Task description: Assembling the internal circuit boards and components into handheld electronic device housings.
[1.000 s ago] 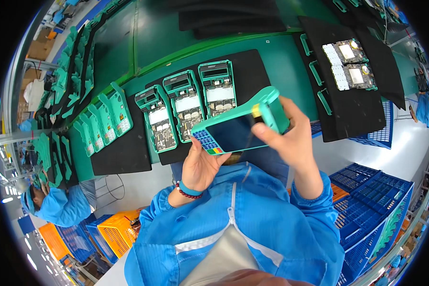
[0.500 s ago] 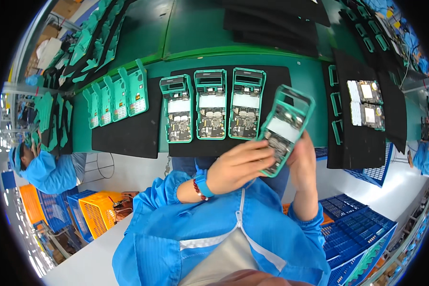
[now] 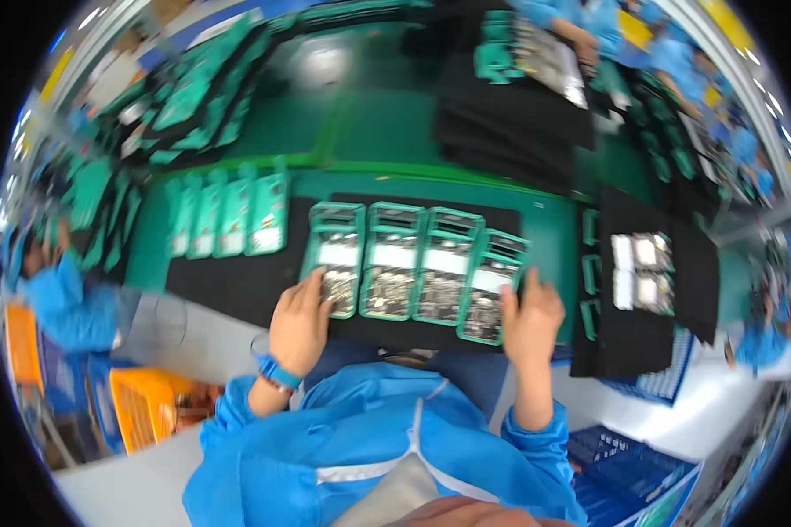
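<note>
Several green device housings stand in a row on a black mat, each with a circuit board and a white panel inside. My left hand [image 3: 299, 327] lies at the lower left edge of the leftmost housing [image 3: 336, 259], its fingers stretched out and thumb apart. Beside the right edge of the rightmost housing [image 3: 490, 283], which sits slightly tilted, is my right hand [image 3: 533, 318], with thumb and fingers apart. That hand seems to touch or nearly touch the frame; blur hides which. Between them are two more housings, one left [image 3: 390, 263] and one right [image 3: 446, 268].
Green back covers [image 3: 266, 215] lie in a row on the left mat. To the right, white-and-dark boards [image 3: 642, 272] rest on a black mat [image 3: 620, 342] beside narrow green frames. Blue crates [image 3: 633, 474] and an orange crate [image 3: 145, 404] stand below. Other people work at both sides.
The housing held in both hands has been set down at the right end of the row and let go. My hands have moved apart, left and right. The view has shifted.
</note>
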A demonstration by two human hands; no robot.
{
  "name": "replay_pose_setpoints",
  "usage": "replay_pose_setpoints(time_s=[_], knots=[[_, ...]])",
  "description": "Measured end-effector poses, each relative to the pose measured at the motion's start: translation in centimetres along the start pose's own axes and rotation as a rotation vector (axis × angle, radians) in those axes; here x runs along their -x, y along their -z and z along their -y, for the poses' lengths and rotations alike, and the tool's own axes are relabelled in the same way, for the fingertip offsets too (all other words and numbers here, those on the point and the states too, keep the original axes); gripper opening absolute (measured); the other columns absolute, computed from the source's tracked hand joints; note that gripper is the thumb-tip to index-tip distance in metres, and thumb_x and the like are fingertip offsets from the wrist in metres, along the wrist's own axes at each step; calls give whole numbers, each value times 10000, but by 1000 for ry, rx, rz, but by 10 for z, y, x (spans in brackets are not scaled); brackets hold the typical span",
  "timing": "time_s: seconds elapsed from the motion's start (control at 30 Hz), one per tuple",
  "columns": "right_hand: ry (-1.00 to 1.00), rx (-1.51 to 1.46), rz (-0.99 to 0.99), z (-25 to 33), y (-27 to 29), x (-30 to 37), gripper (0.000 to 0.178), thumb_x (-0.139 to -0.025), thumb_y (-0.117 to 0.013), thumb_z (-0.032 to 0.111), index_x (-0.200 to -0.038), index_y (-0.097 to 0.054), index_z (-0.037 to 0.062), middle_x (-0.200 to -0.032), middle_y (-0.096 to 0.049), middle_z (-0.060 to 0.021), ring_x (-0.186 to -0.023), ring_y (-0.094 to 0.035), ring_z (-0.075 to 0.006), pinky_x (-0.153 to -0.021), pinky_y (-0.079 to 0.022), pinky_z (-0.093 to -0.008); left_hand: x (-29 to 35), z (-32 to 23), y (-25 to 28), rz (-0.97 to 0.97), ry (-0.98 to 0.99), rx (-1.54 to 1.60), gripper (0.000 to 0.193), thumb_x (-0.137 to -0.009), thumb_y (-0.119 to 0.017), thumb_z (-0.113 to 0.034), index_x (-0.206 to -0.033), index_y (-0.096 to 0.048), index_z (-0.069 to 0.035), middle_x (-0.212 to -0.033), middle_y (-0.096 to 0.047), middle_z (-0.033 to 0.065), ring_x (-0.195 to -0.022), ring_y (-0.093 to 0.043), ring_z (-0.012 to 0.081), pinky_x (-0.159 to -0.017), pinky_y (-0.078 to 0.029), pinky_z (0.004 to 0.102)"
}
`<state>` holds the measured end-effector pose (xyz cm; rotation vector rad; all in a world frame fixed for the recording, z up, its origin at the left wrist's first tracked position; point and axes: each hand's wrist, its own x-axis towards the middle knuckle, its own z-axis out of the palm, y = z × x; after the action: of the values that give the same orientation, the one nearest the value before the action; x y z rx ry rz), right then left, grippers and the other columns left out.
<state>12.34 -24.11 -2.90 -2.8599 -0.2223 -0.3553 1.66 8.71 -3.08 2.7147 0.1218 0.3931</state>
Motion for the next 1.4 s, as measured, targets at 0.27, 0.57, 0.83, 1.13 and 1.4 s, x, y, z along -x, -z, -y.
replay_pose_setpoints(time_s=[0.27, 0.57, 0.83, 1.13, 1.4], knots=[[-467, -1349, 232, 35, 4, -20, 797, -929, -737, 304, -1527, -298, 16, -1325, -569, -236, -1205, -572, -285, -1016, -463, -387, -42, 87, 55, 161, 668, 1261, 546, -1010, -603, -209, -1454, -400, 34, -1224, -643, 106, -1011, -649, 152, -797, -522, 254], [-409, -1465, 435, 43, 26, -20, 812, -831, -831, 274, -1459, -407, -17, -1312, -577, -281, -1212, -572, -301, -1038, -439, -377, -58, 98, 59, 463, 760, 1535, 558, -1049, -489, -424, -1456, -453, -43, -1390, -577, 76, -1236, -577, 224, -1040, -461, 377], [-259, -1767, 475, 39, 20, -54, 736, -859, -756, 50, -1493, -383, 72, -1256, -564, -112, -1155, -569, -201, -982, -472, -335, 7, 116, 42, 82, 804, 1692, 481, -1048, -510, -354, -1421, -496, -49, -1366, -599, 87, -1188, -615, 228, -1015, -491, 384], [-198, -2199, 719, 62, -71, -140, 486, -970, -595, 220, -1393, -504, 0, -1357, -590, -96, -1241, -550, -228, -1076, -395, -374, -4, 23, 28, -432, 541, 1519, 468, -965, -570, -182, -1393, -468, -24, -1296, -614, 126, -1138, -637, 247, -975, -521, 368], [-2, -2268, 707, 123, -106, -199, 595, -1010, -571, 415, -1460, -389, 72, -1517, -413, -80, -1388, -382, -245, -1178, -253, -423, -118, -14, -38, -756, 461, 1594, 379, -941, -637, -158, -1291, -533, -55, -1202, -634, 83, -1080, -627, 229, -908, -544, 379]])
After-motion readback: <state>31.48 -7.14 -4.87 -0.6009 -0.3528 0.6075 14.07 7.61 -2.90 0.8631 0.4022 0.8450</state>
